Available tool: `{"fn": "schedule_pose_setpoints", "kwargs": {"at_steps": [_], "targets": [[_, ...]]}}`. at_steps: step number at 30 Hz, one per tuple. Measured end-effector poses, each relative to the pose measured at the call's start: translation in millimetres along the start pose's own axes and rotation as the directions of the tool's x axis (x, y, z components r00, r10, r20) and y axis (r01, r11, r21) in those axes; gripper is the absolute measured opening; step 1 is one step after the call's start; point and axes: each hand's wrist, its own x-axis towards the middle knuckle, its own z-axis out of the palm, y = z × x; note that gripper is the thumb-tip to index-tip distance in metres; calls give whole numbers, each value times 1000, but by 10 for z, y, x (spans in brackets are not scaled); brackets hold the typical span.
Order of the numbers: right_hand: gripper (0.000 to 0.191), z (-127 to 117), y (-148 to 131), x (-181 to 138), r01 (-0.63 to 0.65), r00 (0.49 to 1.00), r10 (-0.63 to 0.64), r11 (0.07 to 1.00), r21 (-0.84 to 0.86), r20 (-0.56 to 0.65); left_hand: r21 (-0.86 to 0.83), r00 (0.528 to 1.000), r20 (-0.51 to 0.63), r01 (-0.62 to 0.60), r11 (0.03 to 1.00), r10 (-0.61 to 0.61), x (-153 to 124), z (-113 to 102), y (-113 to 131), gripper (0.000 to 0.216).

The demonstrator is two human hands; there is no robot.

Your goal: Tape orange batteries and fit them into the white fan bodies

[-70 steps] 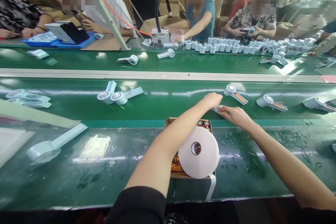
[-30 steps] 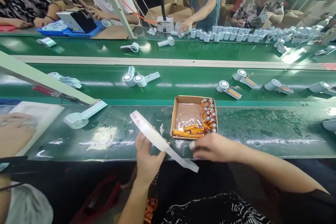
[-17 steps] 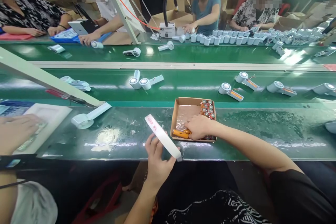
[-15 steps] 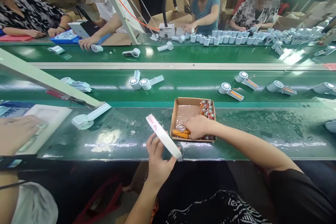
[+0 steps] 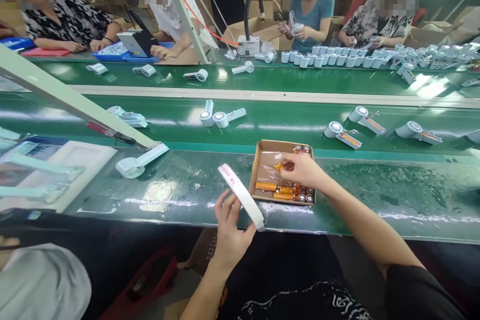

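Near the table's front edge, my left hand [image 5: 234, 232] is closed round a white roll of tape [image 5: 242, 197], seen edge-on and tilted, with red print on its rim. My right hand [image 5: 300, 170] is over an open cardboard box [image 5: 255, 172], its thumb and fingers pinching an orange-wrapped battery [image 5: 278, 165]; most of that battery is hidden by the fingers. Inside the box, orange batteries [image 5: 283, 190] lie along the front side. Others stand with round ends up at the right, partly hidden under my hand. Clear plastic film covers part of the box floor.
A white handheld fan body [image 5: 131, 166] lies left on the table, beneath a slanted metal bar [image 5: 86, 102]. Open fan bodies with orange batteries [image 5: 348, 139] lie on the green belt [image 5: 262, 130]. A white foam tray [image 5: 88, 165] is far left. Co-workers sit across the belt.
My right hand has lifted from the front of the box toward its middle, now with an orange battery in its fingers. My left hand still holds the tape roll. The view has shifted slightly.
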Motion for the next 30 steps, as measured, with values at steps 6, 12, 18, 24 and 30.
{"fn": "schedule_pose_setpoints", "kwargs": {"at_steps": [6, 12, 18, 24, 30], "targets": [[39, -8, 8, -287, 140, 988, -44, 670, 729, -149, 121, 995, -1, -96, 988, 97, 65, 14, 28, 47], [37, 140, -223, -655, 257, 901, 167, 538, 803, -400, 234, 985, -57, -143, 962, 161, 125, 52, 128, 50], [29, 444, -362, -848, 415, 739, 158, 660, 627, -655, 256, 979, -49, -178, 950, 197, 143, 122, 269, 48], [28, 647, -291, -933, 359, 704, 171, 752, 553, -690, 273, 973, -50, -203, 941, 224, 191, 121, 326, 48], [40, 270, -266, -980, 146, 917, 98, 819, 555, -386, 337, 950, -33, -281, 899, 309, 246, 7, 222, 55]]}}
